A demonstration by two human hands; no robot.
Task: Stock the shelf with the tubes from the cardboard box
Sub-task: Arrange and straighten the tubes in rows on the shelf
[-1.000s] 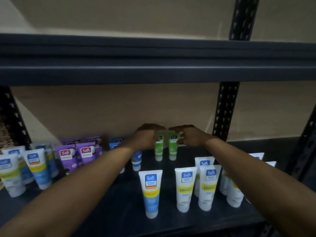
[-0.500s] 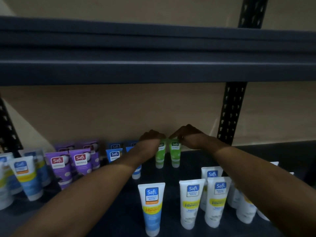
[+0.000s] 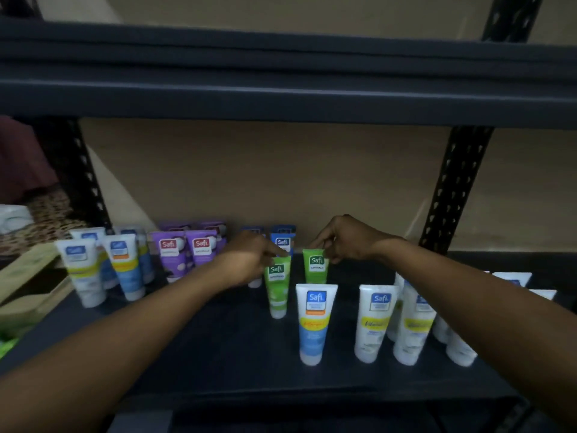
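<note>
Fingers point(image 3: 315, 245) of the right hand point(image 3: 346, 242) are pinched on the crimped top edge of the right green tube point(image 3: 315, 270), which stands cap-down on the dark shelf point(image 3: 218, 348). Left hand point(image 3: 249, 260) is doing pretty much the same with the left green tube point(image 3: 277, 289): its fingertips are closed on that tube's top corner, though the back of the hand hides most of the grip, so I can't see exactly how many fingers are on it. That left green tube also stands on its cap and leans a little.

Using the right green tube as the reference: the left green one is just beside it on its left and a bit nearer the camera, the two close but not touching as far as I can tell. Right in front of it stands a white and blue tube point(image 3: 315, 323), which covers its lower end. Behind it, toward the wall, sit dark blue tubes point(image 3: 282, 242), partly hidden by the hands. Further left of it are purple tubes point(image 3: 187, 251), then more white and blue ones point(image 3: 121, 267) near the left post. To its right and nearer the camera is a cluster of white tubes with yellow bands point(image 3: 374, 320). Far left of it, past the shelf edge, a cardboard box point(image 3: 28, 276) peeks in; its contents are too blurry to read.
</note>
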